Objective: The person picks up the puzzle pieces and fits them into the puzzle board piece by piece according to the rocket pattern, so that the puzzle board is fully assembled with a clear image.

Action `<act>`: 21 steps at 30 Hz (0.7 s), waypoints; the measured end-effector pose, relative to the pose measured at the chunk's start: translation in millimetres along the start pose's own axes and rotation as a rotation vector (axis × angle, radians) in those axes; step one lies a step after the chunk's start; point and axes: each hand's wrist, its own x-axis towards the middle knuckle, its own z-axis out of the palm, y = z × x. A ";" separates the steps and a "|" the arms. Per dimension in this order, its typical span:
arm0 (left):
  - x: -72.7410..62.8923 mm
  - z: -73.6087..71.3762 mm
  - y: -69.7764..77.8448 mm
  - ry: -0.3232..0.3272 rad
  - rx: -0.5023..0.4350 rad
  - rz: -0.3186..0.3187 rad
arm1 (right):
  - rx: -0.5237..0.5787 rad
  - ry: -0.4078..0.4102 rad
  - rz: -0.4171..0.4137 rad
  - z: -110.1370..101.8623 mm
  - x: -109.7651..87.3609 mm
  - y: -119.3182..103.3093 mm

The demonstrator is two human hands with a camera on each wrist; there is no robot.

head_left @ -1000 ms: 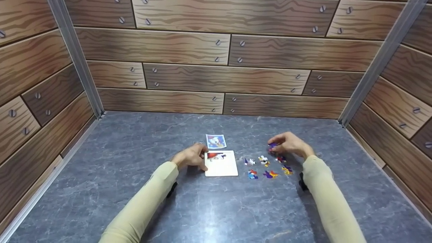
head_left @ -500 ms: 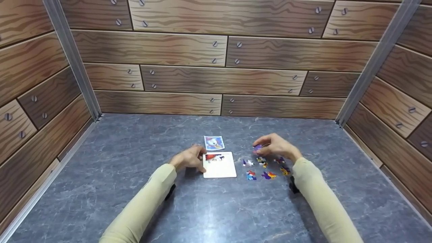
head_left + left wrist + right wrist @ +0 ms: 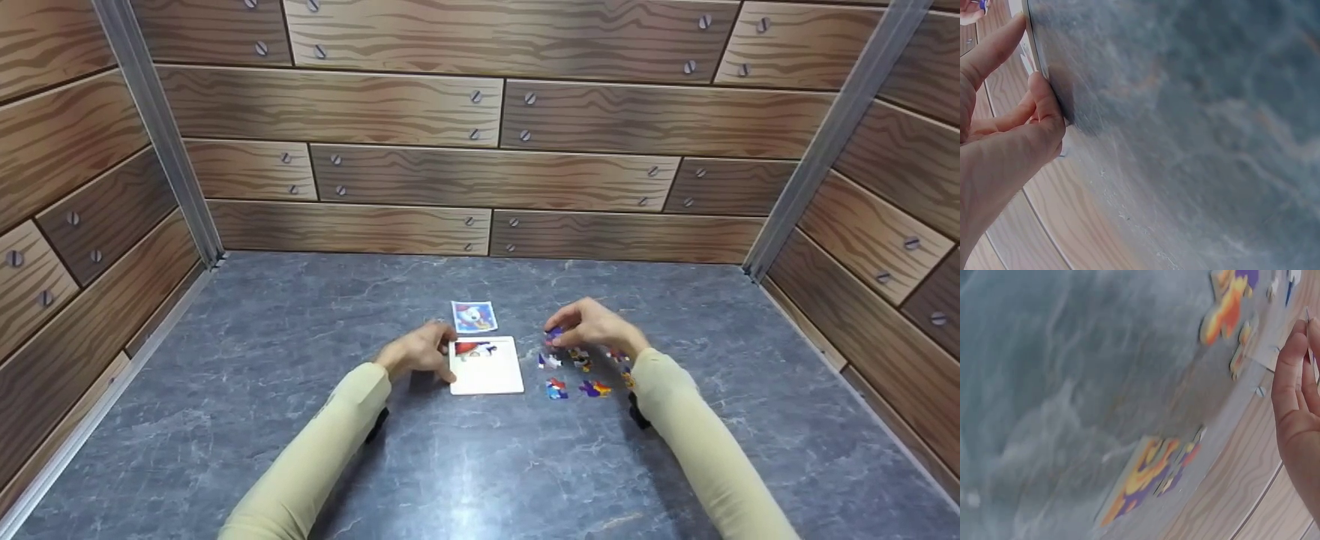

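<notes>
My left hand (image 3: 420, 349) rests at the left edge of a white puzzle board (image 3: 486, 376), thumb near the front corner and a finger near the back corner. In the left wrist view, its fingertips (image 3: 1039, 81) touch the board's rim. Red and white jigsaw pieces (image 3: 472, 349) lie in the board's back left part. To the right, my right hand (image 3: 596, 326) pinches a purple puzzle piece (image 3: 553, 334) above the table; the right wrist view shows it nearly edge-on. Several loose pieces lie below and beside that hand, including an orange and purple one (image 3: 595, 388) and a blue and red one (image 3: 556, 388).
A small picture card (image 3: 474, 316) of a white cartoon character lies just behind the board. The grey marbled table (image 3: 337, 292) is enclosed by wood-patterned walls (image 3: 405, 176) at the back and sides.
My right hand has moved left with the purple piece, from beyond the loose pieces to nearer the board. My left hand stays at the board's edge. The head view has shifted slightly.
</notes>
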 end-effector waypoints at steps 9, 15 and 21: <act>-0.1 0.7 -0.8 0.013 0.022 0.040 | 0.027 -0.015 -0.019 15.2 7.6 -11.7; 0.4 0.5 -1.5 0.001 -0.007 0.041 | 0.027 -0.043 0.008 24.2 12.7 -18.1; 0.3 -0.9 -1.8 -0.002 0.000 0.077 | 0.052 -0.061 0.001 31.1 18.5 -28.5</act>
